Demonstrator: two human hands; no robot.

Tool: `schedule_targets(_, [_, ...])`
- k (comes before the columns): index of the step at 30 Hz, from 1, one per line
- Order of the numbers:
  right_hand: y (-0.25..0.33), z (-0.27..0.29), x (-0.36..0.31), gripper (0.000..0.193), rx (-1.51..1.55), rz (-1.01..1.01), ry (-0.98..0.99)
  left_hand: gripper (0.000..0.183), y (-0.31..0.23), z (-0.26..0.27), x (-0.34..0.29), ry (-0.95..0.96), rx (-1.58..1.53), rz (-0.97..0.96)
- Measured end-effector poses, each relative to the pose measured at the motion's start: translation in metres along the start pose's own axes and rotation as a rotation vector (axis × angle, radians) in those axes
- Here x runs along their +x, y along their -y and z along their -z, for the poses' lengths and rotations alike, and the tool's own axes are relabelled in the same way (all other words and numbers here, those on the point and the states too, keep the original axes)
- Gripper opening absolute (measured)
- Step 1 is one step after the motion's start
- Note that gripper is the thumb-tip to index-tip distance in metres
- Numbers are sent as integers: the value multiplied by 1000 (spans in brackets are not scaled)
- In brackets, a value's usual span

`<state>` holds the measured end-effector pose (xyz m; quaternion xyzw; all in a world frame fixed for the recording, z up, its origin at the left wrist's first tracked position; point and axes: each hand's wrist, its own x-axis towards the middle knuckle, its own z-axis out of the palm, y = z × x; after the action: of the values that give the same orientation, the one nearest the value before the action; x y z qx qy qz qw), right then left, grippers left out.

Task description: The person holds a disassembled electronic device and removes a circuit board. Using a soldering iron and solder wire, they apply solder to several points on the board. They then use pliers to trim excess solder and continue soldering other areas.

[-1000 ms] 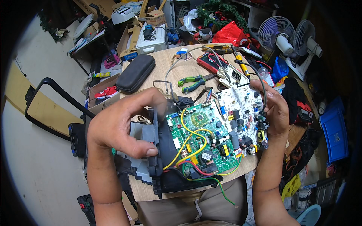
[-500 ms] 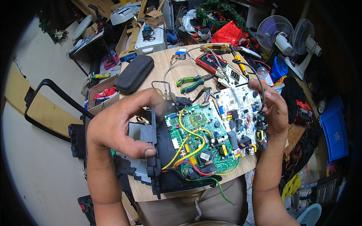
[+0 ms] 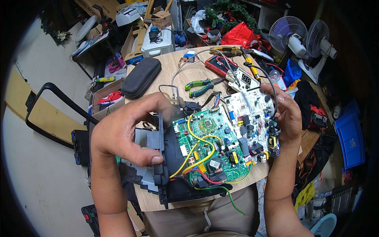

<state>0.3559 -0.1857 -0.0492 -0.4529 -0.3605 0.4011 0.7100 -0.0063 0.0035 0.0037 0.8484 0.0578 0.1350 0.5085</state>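
My left hand (image 3: 126,130) is closed round the side wall of a black plastic housing (image 3: 160,173), thumb on the near part and fingers curled over the far part. In the housing lies a green circuit board (image 3: 205,126) with yellow, red and green wires looping over it. A white circuit board (image 3: 252,104) sits against its right side, and my right hand (image 3: 290,118) grips that board's right edge, some fingers hidden behind it. Grey and black cables run from the boards to a small display panel (image 3: 244,80) with a two-digit readout.
Green-handled pliers (image 3: 200,87), a red multimeter (image 3: 219,67), a yellow screwdriver-like tool (image 3: 252,68) and a black zip case (image 3: 141,78) lie on the wooden table (image 3: 167,67). Two fans (image 3: 294,37) stand at the far right, a blue bin (image 3: 349,134) at right. A black frame (image 3: 47,89) stands left.
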Motion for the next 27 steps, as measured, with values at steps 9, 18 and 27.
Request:
schedule_targets(9, [0,-2,0,54,-2,4,2,68,0,0,-1,2,0,2])
schedule_targets(18, [1,-3,0,54,-10,-3,-9,72,-1,0,0,7,2,36])
schedule_targets(27, [2,-2,0,54,-4,-6,19,68,0,-1,1,-5,-21,31])
